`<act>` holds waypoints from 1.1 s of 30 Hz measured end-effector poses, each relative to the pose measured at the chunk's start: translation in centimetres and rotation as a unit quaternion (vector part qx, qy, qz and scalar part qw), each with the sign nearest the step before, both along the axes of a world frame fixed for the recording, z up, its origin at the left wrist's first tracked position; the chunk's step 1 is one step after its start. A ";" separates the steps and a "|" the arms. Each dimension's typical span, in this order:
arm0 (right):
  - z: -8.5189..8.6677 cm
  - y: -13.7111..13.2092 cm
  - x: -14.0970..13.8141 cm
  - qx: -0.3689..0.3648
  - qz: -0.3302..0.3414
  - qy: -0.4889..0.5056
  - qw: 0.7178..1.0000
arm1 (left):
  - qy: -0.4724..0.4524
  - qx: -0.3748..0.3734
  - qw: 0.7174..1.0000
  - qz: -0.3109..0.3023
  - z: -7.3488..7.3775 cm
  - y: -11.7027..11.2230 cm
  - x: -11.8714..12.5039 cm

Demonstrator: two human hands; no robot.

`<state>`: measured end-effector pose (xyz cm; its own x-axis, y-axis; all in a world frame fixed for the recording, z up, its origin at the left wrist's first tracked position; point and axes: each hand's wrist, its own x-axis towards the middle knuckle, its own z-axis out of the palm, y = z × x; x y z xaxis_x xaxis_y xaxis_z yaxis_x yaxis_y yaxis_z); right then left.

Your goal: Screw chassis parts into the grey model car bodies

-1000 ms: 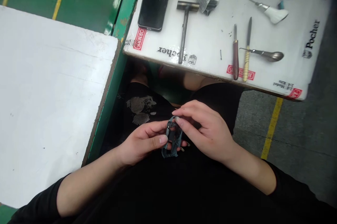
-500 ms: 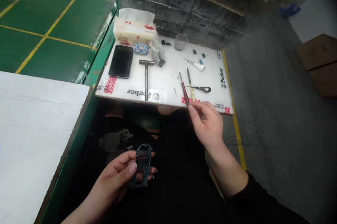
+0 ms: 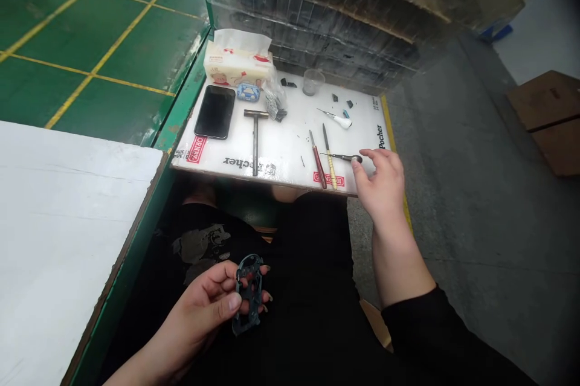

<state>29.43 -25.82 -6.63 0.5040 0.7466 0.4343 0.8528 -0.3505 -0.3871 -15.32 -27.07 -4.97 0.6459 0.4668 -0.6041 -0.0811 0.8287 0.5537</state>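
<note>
Dark plastic frame [image 3: 249, 293] seems light and stiff; left hand [image 3: 194, 307] holds its edge with curled fingers; right hand [image 3: 381, 185] spreads open near a metal spoon tool [image 3: 347, 157].

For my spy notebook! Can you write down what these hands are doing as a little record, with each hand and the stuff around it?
Left hand: holds a dark blue cut-out plate
Right hand: open, nearest a metal spoon-tipped tool
Board: white plastic cutting board
Also on board: small hammer, black phone, tissue pack
</note>
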 end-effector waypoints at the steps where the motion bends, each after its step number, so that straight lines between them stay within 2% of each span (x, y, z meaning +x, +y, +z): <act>1: -0.1 0.1 0.6 -0.012 0.011 0.006 1.000 | -0.003 -0.001 1.000 -0.003 -0.1 0.0 -0.1; 5: -0.2 0.4 2.5 -0.073 0.071 0.030 0.994 | -0.016 -0.011 1.000 -0.012 -0.4 0.0 -0.4; 9: -0.3 0.6 3.2 -0.095 0.096 0.029 0.990 | -0.035 -0.021 0.999 -0.014 -1.1 -0.2 -0.6; 14: 0.0 1.0 3.1 -0.086 0.095 0.025 0.991 | -0.051 -0.017 0.999 0.002 -1.8 -0.2 -0.5; 22: 0.1 0.1 2.4 -0.055 0.080 0.049 0.994 | -0.037 -0.042 0.998 0.039 -0.6 0.9 0.3; 33: -0.1 -0.3 1.9 -0.033 0.051 0.085 0.994 | -0.059 -0.053 0.995 0.060 -0.6 0.7 1.0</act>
<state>31.35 -26.09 -6.72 0.4858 0.8218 0.2978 0.8092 -0.2939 -0.5088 -14.35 -26.37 -5.56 0.6585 0.4830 -0.5771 -0.2433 0.8623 0.4442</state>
